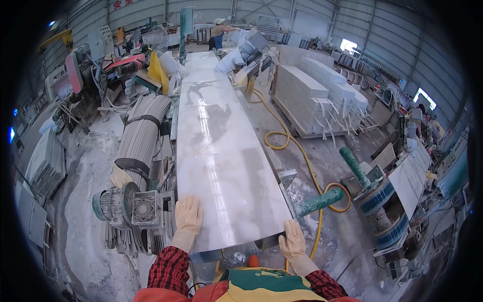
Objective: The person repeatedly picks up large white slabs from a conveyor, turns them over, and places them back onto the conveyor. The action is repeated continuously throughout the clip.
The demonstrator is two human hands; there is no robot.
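A long, polished white stone slab (229, 166) with grey patches lies on a roller conveyor and stretches away from me. My left hand (188, 220), in a pale rubber glove, holds its near left edge, fingers pointing forward. At the near right corner my right hand (294, 242), gloved alike, grips the edge with the thumb apart from the fingers. The undersides of both hands are hidden. Light glares in a streak along the slab's wet-looking top.
Left of the conveyor stand an electric motor (113, 204) and a strapped bundle of grey strips (142, 126). A yellow hose (308, 163) loops on the floor at right, near a green roller (318, 202). Stacked white blocks (307, 95) stand beyond. A person (217, 35) works at the far end.
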